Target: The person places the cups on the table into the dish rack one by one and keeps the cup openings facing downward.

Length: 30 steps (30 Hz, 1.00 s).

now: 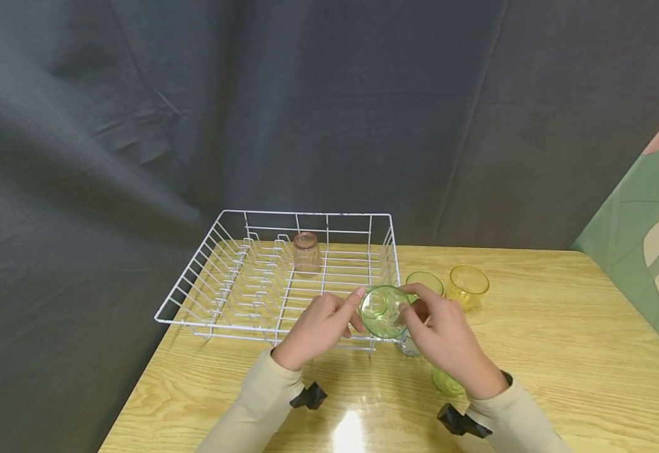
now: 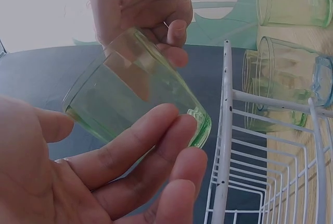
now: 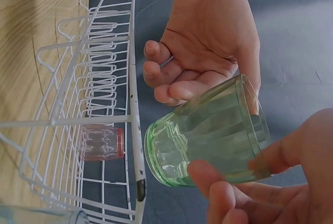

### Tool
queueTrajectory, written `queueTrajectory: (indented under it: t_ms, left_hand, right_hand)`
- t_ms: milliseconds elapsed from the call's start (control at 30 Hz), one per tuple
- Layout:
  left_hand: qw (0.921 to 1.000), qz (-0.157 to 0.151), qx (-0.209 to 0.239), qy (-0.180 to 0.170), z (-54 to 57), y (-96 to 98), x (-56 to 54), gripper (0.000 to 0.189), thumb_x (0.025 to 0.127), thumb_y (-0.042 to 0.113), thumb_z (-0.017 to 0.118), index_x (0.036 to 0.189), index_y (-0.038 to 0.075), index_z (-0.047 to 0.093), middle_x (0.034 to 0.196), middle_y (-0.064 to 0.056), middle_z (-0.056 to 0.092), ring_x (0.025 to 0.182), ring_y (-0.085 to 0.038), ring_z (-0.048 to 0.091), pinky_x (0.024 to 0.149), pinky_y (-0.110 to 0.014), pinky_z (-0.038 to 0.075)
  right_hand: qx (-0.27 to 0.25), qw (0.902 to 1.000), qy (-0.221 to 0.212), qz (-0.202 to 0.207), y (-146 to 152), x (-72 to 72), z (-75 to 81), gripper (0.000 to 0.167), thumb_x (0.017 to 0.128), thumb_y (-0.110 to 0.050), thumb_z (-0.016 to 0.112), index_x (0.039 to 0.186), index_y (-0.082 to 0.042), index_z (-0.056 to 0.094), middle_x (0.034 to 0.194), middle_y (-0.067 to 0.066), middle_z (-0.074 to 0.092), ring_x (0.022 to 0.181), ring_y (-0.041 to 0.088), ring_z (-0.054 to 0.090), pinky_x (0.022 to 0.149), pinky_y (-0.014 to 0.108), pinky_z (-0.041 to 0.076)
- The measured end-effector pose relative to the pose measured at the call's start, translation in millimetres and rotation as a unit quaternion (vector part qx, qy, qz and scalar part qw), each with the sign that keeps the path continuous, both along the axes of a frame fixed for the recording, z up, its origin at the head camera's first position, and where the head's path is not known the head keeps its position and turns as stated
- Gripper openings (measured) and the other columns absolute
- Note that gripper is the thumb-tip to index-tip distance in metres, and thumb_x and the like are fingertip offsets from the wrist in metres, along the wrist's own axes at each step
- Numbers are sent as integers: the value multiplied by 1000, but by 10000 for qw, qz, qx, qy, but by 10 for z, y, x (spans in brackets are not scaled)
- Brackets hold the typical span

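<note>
A clear green glass (image 1: 383,313) is held up between both hands over the near right corner of a white wire dish rack (image 1: 193,324). My left hand (image 1: 322,324) grips it from the left, thumb by the rim and fingers along the side. From the other side my right hand (image 1: 448,336) pinches the glass near its rim between thumb and fingers. In the right wrist view the green glass (image 3: 203,135) lies tilted on its side, mouth toward the right hand and base toward the rack.
A pink glass (image 1: 307,255) stands upside down in the rack. On the wooden table (image 1: 561,327), right of the rack, stand a yellow glass (image 1: 468,286), a green glass (image 1: 424,281), a bluish glass (image 1: 410,346) and a yellow-green glass (image 1: 447,381). A dark curtain (image 1: 329,126) hangs behind.
</note>
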<state>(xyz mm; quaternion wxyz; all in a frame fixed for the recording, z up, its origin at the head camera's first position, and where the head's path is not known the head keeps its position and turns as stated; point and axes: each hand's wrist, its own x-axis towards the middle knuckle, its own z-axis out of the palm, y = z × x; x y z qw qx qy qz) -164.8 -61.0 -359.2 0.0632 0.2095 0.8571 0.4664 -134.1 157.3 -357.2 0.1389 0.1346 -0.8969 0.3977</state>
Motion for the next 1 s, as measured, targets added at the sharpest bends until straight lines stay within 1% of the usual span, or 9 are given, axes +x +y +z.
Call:
queueTrajectory:
  t_ms: [133,300,400,567,700,767,833,900,1000]
  left_hand:
    - [10000,30,-21,-63,-7,7,-1,70,105,57,32,71,14,74,83,-5,74,68,-24,67,61,-32,51]
    - [9998,69,-68,-165,1,11,17,69,104,59,33,75,13,75,84,-7,74,70,-26,68,61,-33,51]
    - [9998,12,-82,-165,11,11,24,68,104,58,35,79,9,76,83,-6,74,72,-27,69,60,-33,52]
    - [9998,-122,-84,-105,6,5,19,63,104,56,39,82,10,76,84,-7,73,71,-25,69,58,-32,52]
    - [9997,-216,-116,18,-17,7,9,61,103,55,42,82,10,77,83,-6,74,70,-24,69,59,-30,52]
    - [9996,-221,-142,90,-25,9,8,61,103,56,43,81,11,77,81,-5,73,69,-20,68,59,-29,52]
    - [9994,-214,-205,150,-28,11,10,62,103,57,43,75,11,75,72,-3,69,61,-14,62,55,-27,48]
    - [9993,-192,-260,212,-24,10,11,63,102,57,43,69,11,71,63,0,63,53,-9,53,50,-26,43]
    - [9988,-141,-383,284,-14,8,12,65,102,60,42,58,14,58,51,6,46,44,-7,36,44,-24,33]
  right_hand:
    - [-16,10000,-38,7,2,3,-5,24,96,-11,60,119,-6,66,74,-1,71,56,6,56,51,26,45]
    - [-208,9992,-340,47,28,3,5,25,104,-27,54,119,-10,65,76,-1,72,57,10,59,50,28,46]
    - [-315,9983,-492,49,47,-9,7,31,107,-34,47,118,-10,64,71,0,71,56,13,60,50,29,47]
    - [-468,9965,-692,56,65,-47,5,35,107,-41,43,116,-13,61,62,-1,68,54,14,60,51,30,45]
    - [-550,9948,-847,110,72,-77,-4,36,107,-43,44,118,-13,60,63,-4,69,55,15,61,50,31,44]
    - [-561,9941,-914,137,77,-87,-12,35,106,-43,45,118,-13,60,66,-5,70,54,15,62,50,31,44]
    - [-571,9932,-996,185,81,-93,-21,34,106,-42,47,118,-13,61,69,-3,72,55,16,61,49,31,45]
    - [-560,9925,-1058,242,85,-97,-27,33,105,-41,49,119,-14,62,72,-2,73,55,16,61,49,31,44]
    - [-553,9919,-1092,331,88,-103,-27,32,104,-39,51,122,-15,62,75,-1,74,56,16,61,49,30,44]
